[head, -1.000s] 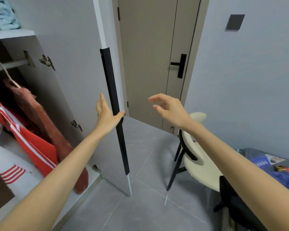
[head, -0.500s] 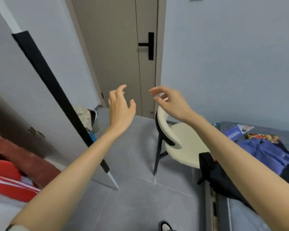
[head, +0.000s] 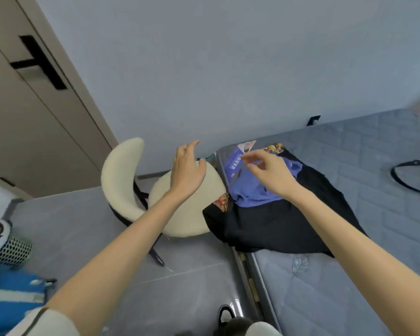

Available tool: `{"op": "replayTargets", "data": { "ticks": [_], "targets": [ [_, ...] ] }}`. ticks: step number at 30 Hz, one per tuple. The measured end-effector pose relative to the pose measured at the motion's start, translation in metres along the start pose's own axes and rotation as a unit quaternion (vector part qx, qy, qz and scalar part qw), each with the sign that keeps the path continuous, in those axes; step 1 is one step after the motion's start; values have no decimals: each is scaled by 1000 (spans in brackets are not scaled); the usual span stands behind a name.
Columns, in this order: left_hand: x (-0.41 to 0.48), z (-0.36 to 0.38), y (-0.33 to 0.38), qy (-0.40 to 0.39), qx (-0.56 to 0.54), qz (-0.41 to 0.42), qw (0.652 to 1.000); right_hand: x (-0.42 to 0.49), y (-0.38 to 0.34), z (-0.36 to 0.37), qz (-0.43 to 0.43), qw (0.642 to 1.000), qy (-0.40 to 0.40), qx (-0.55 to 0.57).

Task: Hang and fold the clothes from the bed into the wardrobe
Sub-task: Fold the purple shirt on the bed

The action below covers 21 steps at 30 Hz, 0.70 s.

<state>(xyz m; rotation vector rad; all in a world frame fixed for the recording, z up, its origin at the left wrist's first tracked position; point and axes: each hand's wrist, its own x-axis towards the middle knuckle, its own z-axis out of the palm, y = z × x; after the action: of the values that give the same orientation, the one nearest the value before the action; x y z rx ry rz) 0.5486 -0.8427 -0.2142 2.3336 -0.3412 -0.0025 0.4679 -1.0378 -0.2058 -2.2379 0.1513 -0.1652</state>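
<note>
A blue-purple garment lies on top of a black garment at the near corner of the grey bed. The black one hangs over the bed's edge toward the chair. My right hand hovers over the blue garment with loosely spread fingers and holds nothing. My left hand is raised above the chair seat, fingers relaxed and empty. The wardrobe is out of view.
A cream chair with black legs stands between me and the bed corner. A black hanger lies on the bed at the far right. A mesh bin and a blue bag sit at the left. A closed door is behind.
The view has swung right from the wardrobe door to the bed. My left hand let go of the wardrobe door edge, and both hands now reach toward the clothes pile.
</note>
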Motion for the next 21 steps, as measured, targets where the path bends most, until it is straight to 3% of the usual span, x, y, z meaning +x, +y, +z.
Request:
{"op": "replayTargets", "data": {
  "ticks": [7,14,21],
  "targets": [
    [55,107,-2,-138,-20,-39,989,3,104,-24,141,990,30,-1],
    [122,206,-62,-242,-32,-119,962,54,193,12,256,966,12,23],
    [188,305,-139,-310,-98,-280,903,128,281,67,340,939,-36,35]
  ]
}}
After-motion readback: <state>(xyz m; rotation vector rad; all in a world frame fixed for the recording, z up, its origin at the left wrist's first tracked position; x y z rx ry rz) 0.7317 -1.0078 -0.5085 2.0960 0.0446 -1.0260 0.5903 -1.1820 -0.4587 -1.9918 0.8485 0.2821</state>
